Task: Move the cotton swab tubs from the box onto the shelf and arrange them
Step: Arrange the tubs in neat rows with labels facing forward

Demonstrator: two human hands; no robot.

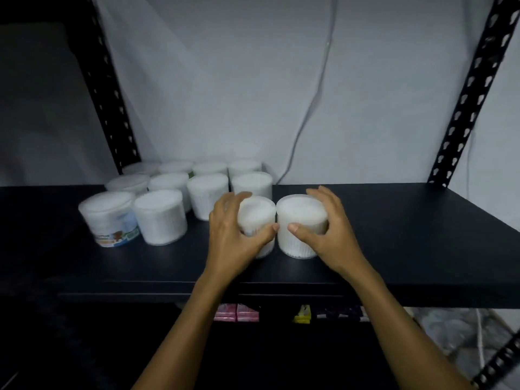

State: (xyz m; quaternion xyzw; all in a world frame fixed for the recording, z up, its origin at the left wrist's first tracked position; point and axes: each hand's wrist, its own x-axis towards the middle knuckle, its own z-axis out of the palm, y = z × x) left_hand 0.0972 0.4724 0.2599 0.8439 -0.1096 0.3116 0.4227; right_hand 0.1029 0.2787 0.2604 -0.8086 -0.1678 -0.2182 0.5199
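Black shelf [394, 220]: your left hand [230, 235] grips one tub [257, 212], right hand [326, 229] another [301, 212]. Push carelessly and the rows of tubs [174, 192] beyond your left hand may topple.

Black shelf [394, 237]: right half bare from the right-hand held tub [302, 220] out to the right upright [475, 88], open approach from the front edge. Left-rear taken up by a tight block of cotton swab tubs [180, 192], rows touching or nearly so, no gap wide enough for fingers between them; narrow bare strip along the front edge ahead of the block. Two held tubs side by side at centre, touching, left hand [230, 237] and right hand [329, 229] wrapped round their outer sides; white cable [312, 102] hangs down the back wall just behind.
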